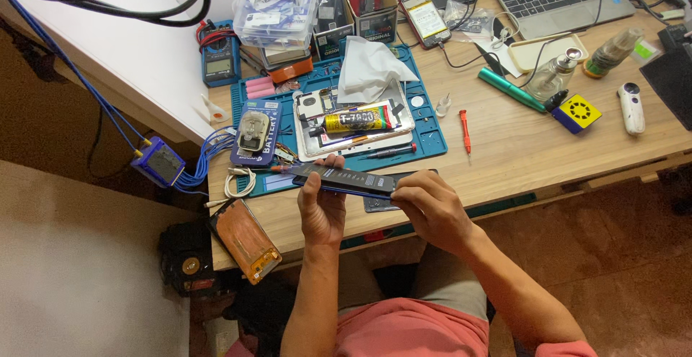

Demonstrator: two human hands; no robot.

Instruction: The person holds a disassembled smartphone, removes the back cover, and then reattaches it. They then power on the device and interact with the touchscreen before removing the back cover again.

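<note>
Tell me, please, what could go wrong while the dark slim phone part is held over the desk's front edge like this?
1. The left hand and right hand hold the dark slim part in the air near the desk edge; a slip could send it to the floor.
2. The glue tube lies just behind on the open device; a stray reach might knock it.

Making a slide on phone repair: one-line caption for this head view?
Both hands, left hand and right hand, hold a flat dark phone battery over a blue work mat.
</note>
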